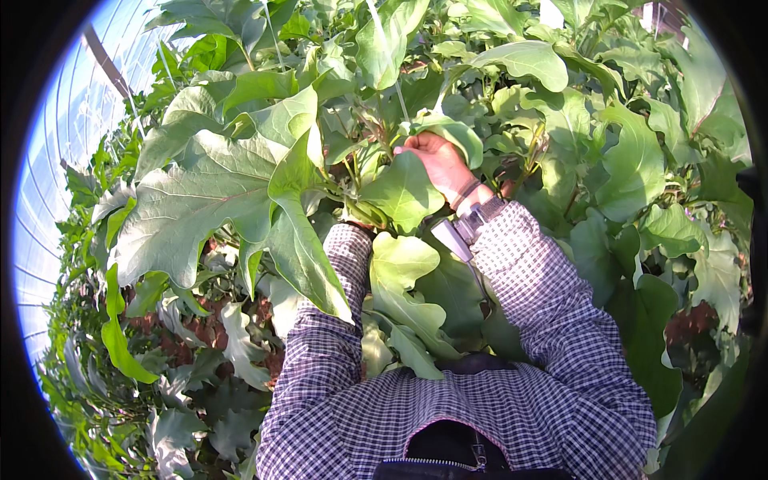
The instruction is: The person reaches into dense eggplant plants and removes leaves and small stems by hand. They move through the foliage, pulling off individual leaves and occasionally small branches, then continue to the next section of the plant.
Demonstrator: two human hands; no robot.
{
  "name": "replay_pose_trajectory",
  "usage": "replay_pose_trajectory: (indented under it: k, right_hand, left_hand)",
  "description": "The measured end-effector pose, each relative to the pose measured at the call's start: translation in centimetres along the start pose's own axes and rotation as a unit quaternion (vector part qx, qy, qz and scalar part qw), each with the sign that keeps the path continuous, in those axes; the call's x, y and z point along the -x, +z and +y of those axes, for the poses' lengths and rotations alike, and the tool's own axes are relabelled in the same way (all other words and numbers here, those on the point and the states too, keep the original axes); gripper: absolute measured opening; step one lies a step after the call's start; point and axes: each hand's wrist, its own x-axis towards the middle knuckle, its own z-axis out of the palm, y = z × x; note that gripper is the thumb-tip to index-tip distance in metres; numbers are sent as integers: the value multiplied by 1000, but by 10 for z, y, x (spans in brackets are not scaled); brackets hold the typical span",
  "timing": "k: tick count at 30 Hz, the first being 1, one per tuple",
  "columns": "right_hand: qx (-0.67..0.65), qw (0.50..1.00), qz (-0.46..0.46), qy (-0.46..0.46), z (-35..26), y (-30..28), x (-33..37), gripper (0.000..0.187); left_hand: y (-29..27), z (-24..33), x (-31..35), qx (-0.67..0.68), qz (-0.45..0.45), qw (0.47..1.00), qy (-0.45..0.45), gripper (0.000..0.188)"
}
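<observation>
Both my arms reach into a leafy plant with broad lobed leaves (212, 192) that look like eggplant. My right hand (442, 166) is in among the upper stems, its fingers bent and drawn together. A curled leaf (454, 136) lies over its top side, and what sits between the fingertips is hidden. On that wrist are a dark band and a grey wrist device (472, 224). My left forearm (340, 264) goes up under the leaves beside the central stems (352, 188). Foliage covers my left hand, so its fingers do not show.
Dense plants crowd both sides and the far end. Thin white strings (385, 40) hang down into the foliage. At the left, clear sheeting (44, 200) and a slanted post (106, 60) border the row. Reddish soil (200, 324) shows between lower leaves.
</observation>
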Motion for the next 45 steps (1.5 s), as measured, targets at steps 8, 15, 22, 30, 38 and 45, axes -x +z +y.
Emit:
replay_pose_trajectory:
  k: [8,15,22,30,38,45]
  right_hand:
    - [88,986,129,-62,-13,-46,-17,13]
    - [297,914,272,-52,7,-60,-53,29]
    - [37,998,-48,-30,-4,-70,-46,25]
    - [99,990,-13,97,-10,-50,-10,24]
    - [105,994,-14,34,-5,-64,1,29]
    - [182,968,163,62,-38,-74,105,25]
  left_hand:
    - [-8,-7,17,-21,2,999,-40,47]
    - [-4,-15,17,-47,-18,999,-12,48]
    - [1,-3,44,-226,-81,968,68,41]
    - [-20,-34,32,-21,44,999,24,33]
    - [-33,-60,19,99,124,986,48,26]
    - [-42,-79,46,212,191,953,106,19]
